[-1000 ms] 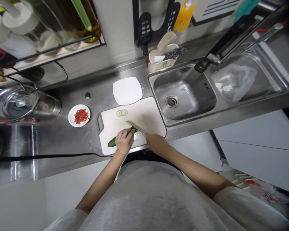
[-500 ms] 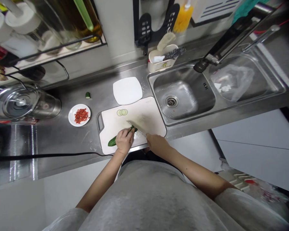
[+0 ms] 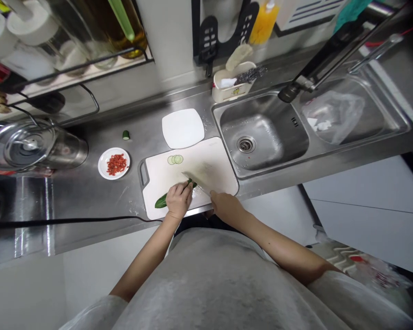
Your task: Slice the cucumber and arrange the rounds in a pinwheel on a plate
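Observation:
My left hand (image 3: 179, 200) is closed over a dark green cucumber (image 3: 161, 201), pressing it onto the white cutting board (image 3: 154, 172). In my right hand (image 3: 227, 206) is the handle of a knife (image 3: 199, 182). Its blade lies at the cucumber's right end, close to my left fingertips; whether the edge has cut in cannot be made out. Several thin cucumber slices (image 3: 175, 159) overlap near the board's far side. Behind the board, touching or nearly touching it, is a white square plate (image 3: 183, 128).
Left of the board are a small plate (image 3: 103, 170) of red pieces and a cucumber end (image 3: 125, 134). A steel pot (image 3: 65, 149) stands farther left. The sink (image 3: 261, 133) adjoins the board's right. A black cord (image 3: 89, 221) crosses the counter's front.
The whole view has shifted very slightly. Both hands, the knife and the cucumber keep practically the same places on the board.

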### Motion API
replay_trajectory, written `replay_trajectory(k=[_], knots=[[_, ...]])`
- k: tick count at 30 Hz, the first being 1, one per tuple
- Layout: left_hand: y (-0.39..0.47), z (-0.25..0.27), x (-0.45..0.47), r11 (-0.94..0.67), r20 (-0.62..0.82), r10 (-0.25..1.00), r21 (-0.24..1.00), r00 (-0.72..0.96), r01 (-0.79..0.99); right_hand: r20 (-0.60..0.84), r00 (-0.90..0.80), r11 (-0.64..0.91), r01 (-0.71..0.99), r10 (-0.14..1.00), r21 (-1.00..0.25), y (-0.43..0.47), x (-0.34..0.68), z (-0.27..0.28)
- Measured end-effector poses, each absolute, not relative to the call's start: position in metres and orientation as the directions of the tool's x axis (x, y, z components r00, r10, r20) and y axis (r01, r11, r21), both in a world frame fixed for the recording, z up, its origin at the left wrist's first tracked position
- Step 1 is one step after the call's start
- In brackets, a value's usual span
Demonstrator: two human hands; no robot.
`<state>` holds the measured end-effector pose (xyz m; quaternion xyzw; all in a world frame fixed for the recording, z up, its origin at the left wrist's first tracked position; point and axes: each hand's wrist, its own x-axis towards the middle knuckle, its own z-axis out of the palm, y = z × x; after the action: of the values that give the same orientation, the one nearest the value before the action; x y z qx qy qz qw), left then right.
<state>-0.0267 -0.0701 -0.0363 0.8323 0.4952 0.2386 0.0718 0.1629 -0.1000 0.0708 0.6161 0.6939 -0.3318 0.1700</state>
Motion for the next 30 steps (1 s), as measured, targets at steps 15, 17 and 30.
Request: replay_trajectory(k=[15,17,30], knots=[[-0.069,-0.037,-0.027,-0.526,0.344,0.840,0.320,0.420,0.788,-0.605,-0.179,0.053,0.974,0.776,-0.220,-0.098,0.152,0.060],[-0.069,-0.037,-0.027,-0.530,0.350,0.836,0.313,0.423,0.788,-0.598,-0.184,0.052,0.972,0.780,-0.230,-0.098,0.152,0.058],[-0.069,-0.037,-0.028,-0.513,0.316,0.852,0.346,0.417,0.786,-0.596,-0.185,0.052,0.971,0.781,-0.234,-0.098,0.153,0.051]])
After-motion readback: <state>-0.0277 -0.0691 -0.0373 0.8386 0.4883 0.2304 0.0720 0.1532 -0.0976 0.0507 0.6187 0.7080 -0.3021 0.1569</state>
